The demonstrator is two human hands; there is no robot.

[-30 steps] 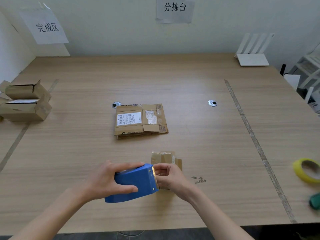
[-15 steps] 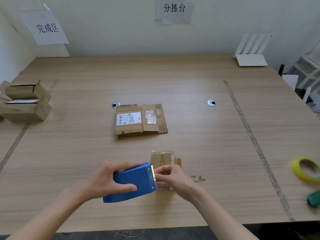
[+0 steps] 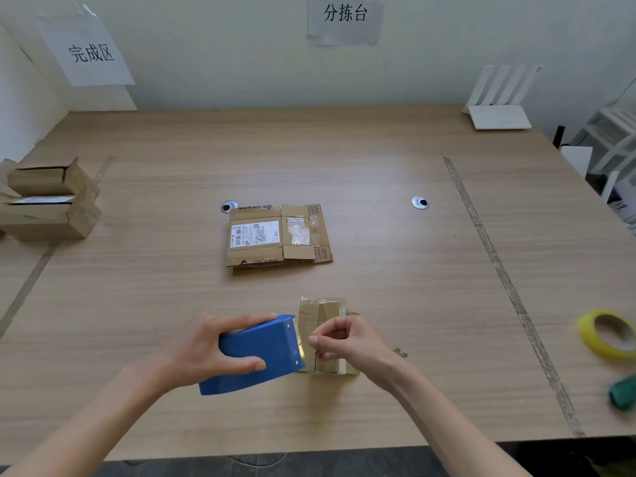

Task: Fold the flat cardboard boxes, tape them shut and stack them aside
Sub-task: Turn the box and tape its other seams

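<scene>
Tape dispenser (image 3: 256, 354) gripped in my left hand (image 3: 203, 352), my right hand (image 3: 347, 344) pinching the tape end over the small box (image 3: 323, 316) near the table's front edge.
Wall signs read 完成区 (image 3: 91, 53) and 分拣台 (image 3: 345, 13); the flat boxes (image 3: 277, 237) mid-table carry a barcode label too small to read. Folded boxes (image 3: 48, 201) are stacked far left, with bare table (image 3: 395, 270) between.

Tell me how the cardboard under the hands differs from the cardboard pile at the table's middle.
The small box near the hands is folded up into shape, while the flat pile lies unfolded. The small box has tape across its top; the flat pile shows a white shipping label. The right hand works at the small box; nothing touches the flat pile. Both are brown cardboard.
</scene>
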